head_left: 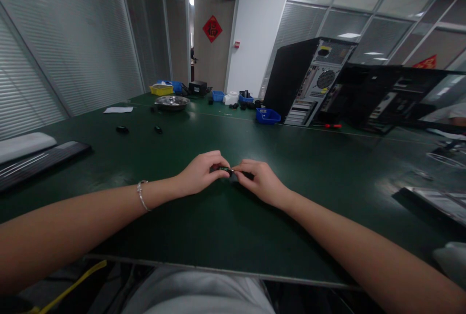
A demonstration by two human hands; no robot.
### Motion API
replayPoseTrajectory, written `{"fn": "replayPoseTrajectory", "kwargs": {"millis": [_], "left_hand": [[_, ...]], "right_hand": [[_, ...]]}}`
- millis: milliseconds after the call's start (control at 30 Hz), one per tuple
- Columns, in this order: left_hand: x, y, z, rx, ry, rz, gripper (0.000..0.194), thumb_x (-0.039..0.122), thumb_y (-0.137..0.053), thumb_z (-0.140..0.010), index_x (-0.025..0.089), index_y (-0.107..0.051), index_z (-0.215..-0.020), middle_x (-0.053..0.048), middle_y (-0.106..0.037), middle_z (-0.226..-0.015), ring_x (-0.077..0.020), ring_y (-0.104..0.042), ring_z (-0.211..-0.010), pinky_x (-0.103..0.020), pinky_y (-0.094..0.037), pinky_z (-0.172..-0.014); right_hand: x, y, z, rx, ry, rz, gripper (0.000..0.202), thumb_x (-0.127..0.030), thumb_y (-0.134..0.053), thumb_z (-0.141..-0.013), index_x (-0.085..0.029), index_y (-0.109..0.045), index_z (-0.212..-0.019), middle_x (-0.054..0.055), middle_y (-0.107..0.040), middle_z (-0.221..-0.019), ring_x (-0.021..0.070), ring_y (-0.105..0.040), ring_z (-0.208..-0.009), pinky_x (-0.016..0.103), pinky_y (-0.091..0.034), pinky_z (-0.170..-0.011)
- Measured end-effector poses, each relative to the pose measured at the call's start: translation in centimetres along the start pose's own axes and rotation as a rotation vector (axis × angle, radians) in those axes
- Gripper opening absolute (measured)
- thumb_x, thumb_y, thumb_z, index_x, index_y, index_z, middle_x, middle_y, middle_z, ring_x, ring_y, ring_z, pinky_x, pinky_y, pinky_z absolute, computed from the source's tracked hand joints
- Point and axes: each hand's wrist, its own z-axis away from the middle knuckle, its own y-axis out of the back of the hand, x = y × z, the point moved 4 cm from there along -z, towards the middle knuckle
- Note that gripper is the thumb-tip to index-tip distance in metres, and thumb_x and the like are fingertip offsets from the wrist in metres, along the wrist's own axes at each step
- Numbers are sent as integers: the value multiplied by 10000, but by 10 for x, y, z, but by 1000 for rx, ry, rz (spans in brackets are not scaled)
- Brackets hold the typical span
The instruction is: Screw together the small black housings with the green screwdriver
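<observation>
Pale, soft cloth (pixel 204 292) covers the person's lap at the near edge of the dark green, smooth bench (pixel 218 241). At the far left, a long, flat black thing (pixel 69 156) lies beside a rounded white thing (pixel 29 145). Next come a flat white sheet (pixel 118 109) and two small black oval things (pixel 122 129), well apart from the hands, maybe so there is room to work. Behind them sit a yellow plastic tray (pixel 161 91) and a shiny round metal bowl (pixel 172 103).

In the middle, the left hand (pixel 201 172) pinches a small green and black part (pixel 224 171) between thumb and fingers. A thin silver bracelet (pixel 141 195) hangs on that wrist. The right hand (pixel 262 181) pinches at the part's right end, where a shiny bit shows. It is too small to tell if that bit is a separate piece. Both hands are low over the bench and their tips almost meet, likely to keep such a tiny thing steady.

Farther right, a blue plastic bin (pixel 268 117) stands just beside a tall black computer box (pixel 291 76). The bin's raised sides would help stop little things rolling off. Past it lies a red tool (pixel 333 125).
</observation>
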Motion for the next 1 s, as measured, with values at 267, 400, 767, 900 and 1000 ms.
{"fn": "replayPoseTrajectory", "kwargs": {"millis": [267, 400, 767, 900, 1000], "left_hand": [[-2, -1, 0, 15, 3, 32, 133, 278, -646, -888, 165, -692, -941, -9, -546, -818, -156, -527, -760, -245, -397, -675], [-3, 0, 0, 17, 2, 44, 133, 281, -650, -884, 168, -694, -941, -9, -553, -824, -155, -528, -761, -246, -404, -682], [0, 3, -1, -8, 18, 22, 172, 302, -654, -883, 157, -690, -970, -23, -588, -863, -156, -556, -779, -248, -432, -693], [-3, 0, -1, -73, 20, -10, 181, 301, -691, -850, 161, -701, -964, -19, -592, -836, -156, -559, -743, -246, -433, -660], [-6, -3, -1, -109, 10, -34, 193, 292, -691, -847, 172, -703, -997, -26, -600, -865, -168, -569, -779, -253, -439, -683]], "right_hand": [[1, 1, -1, -1, 14, -16, 233, -188, -524, -935, -209, -720, -1059, 45, -656, -855, 169, -614, -787, 268, -446, -711], [0, 3, -1, 0, 23, -26, 235, -183, -521, -937, -207, -718, -1063, 46, -656, -855, 168, -617, -790, 267, -443, -708], [-1, 4, -1, 4, 21, 9, 232, -180, -503, -944, -190, -712, -1045, 43, -649, -845, 156, -603, -755, 258, -436, -675], [1, 3, 0, -36, 28, 49, 198, -173, -538, -919, -189, -715, -1005, 48, -669, -880, 169, -615, -801, 269, -449, -714], [4, 4, 1, -54, 32, 69, 203, -153, -545, -907, -198, -691, -1042, 46, -680, -917, 171, -619, -825, 273, -455, -732]]}}
